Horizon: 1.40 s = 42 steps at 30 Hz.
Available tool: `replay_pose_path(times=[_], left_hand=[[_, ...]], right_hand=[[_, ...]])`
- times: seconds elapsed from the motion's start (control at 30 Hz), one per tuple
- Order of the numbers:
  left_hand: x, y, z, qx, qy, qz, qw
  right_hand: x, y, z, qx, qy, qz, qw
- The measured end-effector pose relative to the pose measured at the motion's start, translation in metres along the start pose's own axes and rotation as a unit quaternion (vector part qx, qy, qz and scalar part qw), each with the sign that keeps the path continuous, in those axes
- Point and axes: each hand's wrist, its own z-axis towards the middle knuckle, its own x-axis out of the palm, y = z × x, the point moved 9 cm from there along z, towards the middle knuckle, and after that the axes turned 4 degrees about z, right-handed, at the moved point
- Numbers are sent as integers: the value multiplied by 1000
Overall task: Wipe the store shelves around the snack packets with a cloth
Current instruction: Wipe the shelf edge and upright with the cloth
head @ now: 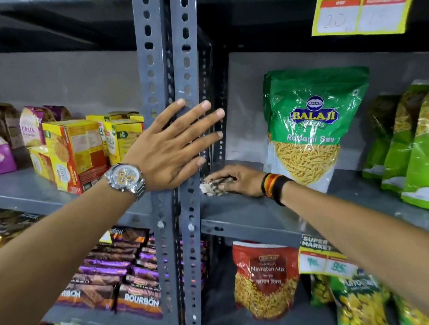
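Cloth (215,186), crumpled, checked and soft, bunched under the right hand (238,179), fingers curled round it, pressed onto the smooth grey metal shelf (255,216) at its left corner, just beside the perforated upright post (184,138). Left hand (173,145) spread wide and flat against that post, holding nothing, above and left of the cloth. Glossy green snack packet (311,124) upright, just behind the right wrist. Metal watch (126,177) on the left wrist, striped band (274,187) on the right. Yellow cardboard boxes (78,149) on the neighbouring shelf, left of the post.
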Motion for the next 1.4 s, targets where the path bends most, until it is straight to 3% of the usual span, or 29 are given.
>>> replay_pose_path(times=[0.2, 0.3, 0.53, 0.67, 0.8, 1.0, 1.1, 1.3, 1.4], left_hand=[[2, 0, 1, -1, 11, -1, 1000], [1, -1, 0, -2, 6, -3, 1000], [1, -1, 0, -5, 13, 1, 1000], [1, -2, 0, -10, 17, 4, 1000], [-1, -2, 0, -6, 11, 0, 1000], [-1, -3, 0, -12, 12, -1, 1000], [-1, -2, 0, -14, 12, -4, 1000], [1, -3, -1, -17, 23, -4, 1000], [-1, -3, 0, -23, 16, -16, 999]], right_hand=[[-37, 2, 2, 8, -83, 37, 996], [-12, -7, 16, 52, -58, 3, 997], [20, 40, -49, -46, 46, 36, 997], [5, 39, -48, -34, 7, 55, 998], [16, 38, -30, -8, -17, -8, 1000], [24, 56, -98, -66, 29, 62, 995], [-6, 46, -94, -38, -30, 107, 993], [1, 19, -60, 40, -64, 33, 997], [8, 25, -90, 7, -69, 13, 997]])
